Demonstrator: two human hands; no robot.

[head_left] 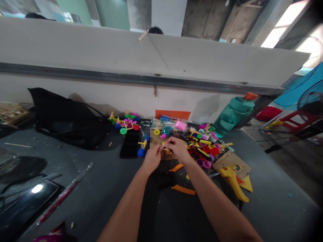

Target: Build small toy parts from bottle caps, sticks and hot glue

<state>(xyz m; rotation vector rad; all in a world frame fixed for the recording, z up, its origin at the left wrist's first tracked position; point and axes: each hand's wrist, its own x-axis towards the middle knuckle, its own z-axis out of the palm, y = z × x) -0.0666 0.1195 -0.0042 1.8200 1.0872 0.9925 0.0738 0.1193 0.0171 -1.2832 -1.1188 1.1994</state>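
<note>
Our left hand [152, 159] and right hand [178, 149] meet over a cardboard sheet [156, 137], their fingers [168, 143] pinched together on a tiny yellow plastic piece [165, 150]. It looks light and stiff, best taken by its ends between the fingertips. Nearer us, two orange strips [183, 190] lie on the dark desk [277, 188]. Beyond the hands we count one black phone [130, 144], one blue-wheeled toy [142, 148], one multicoloured wheeled toy [123, 124], one pink packet [180, 125] and one teal water bottle [233, 112].
</note>
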